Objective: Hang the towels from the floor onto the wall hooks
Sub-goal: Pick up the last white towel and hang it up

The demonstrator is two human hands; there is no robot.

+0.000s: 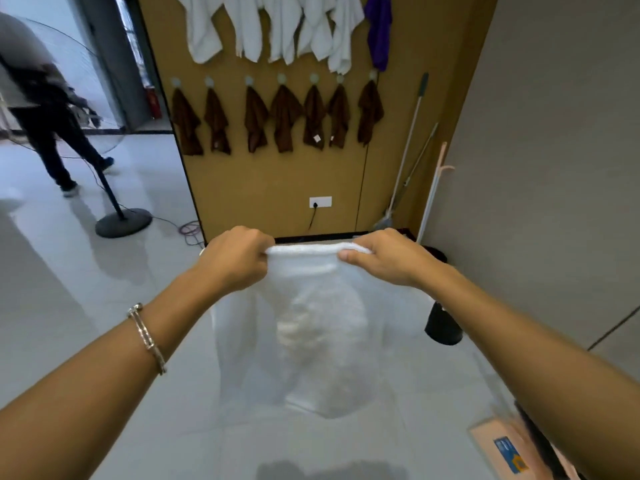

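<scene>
Here, a left hand (239, 259) and right hand (384, 259) pinch the top edge of a white towel (311, 334) hanging at centre, clear of the floor (69, 306). To hang it well, bunch one corner and lift toward the wall hooks (281, 78) at twelve o'clock; no free hook shows.

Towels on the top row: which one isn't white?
The purple towel, hanging at the right end of the top row. The others beside it up there are white; the row below is all brown.
</scene>
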